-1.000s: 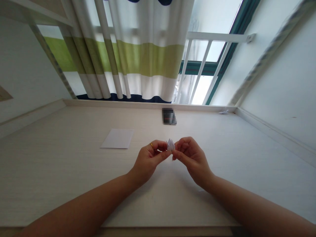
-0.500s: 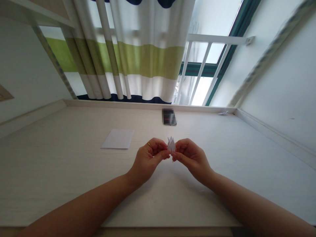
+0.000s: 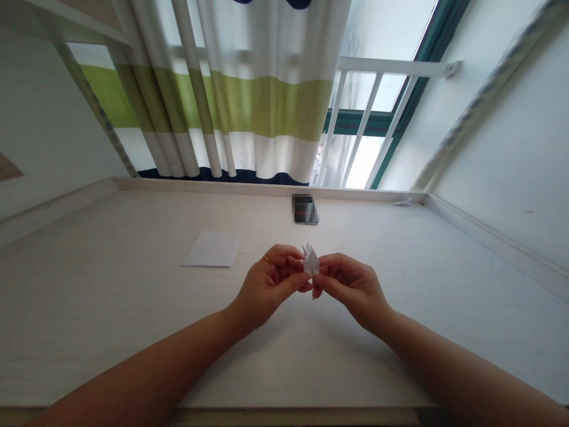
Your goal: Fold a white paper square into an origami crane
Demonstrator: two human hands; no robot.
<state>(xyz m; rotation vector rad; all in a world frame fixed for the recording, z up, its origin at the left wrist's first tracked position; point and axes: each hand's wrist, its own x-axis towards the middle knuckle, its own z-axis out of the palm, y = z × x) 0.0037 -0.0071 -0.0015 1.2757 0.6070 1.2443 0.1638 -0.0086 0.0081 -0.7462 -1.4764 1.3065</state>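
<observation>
A small white folded paper piece [image 3: 310,260] is pinched between both hands above the pale wooden desk [image 3: 111,308]. My left hand [image 3: 269,286], with a gold ring on one finger, grips its left side with curled fingers. My right hand [image 3: 349,286] pinches its right side, fingers closed. The paper's pointed tips stick up between the fingertips.
A flat white sheet of paper [image 3: 212,248] lies on the desk to the left of my hands. A small dark object [image 3: 304,209] sits at the desk's back edge. A tiny folded paper figure [image 3: 403,202] rests in the far right corner. Striped curtains [image 3: 231,101] hang behind.
Both hands have drawn slightly closer together and the folded paper has turned a little, its tips now narrower and more upright.
</observation>
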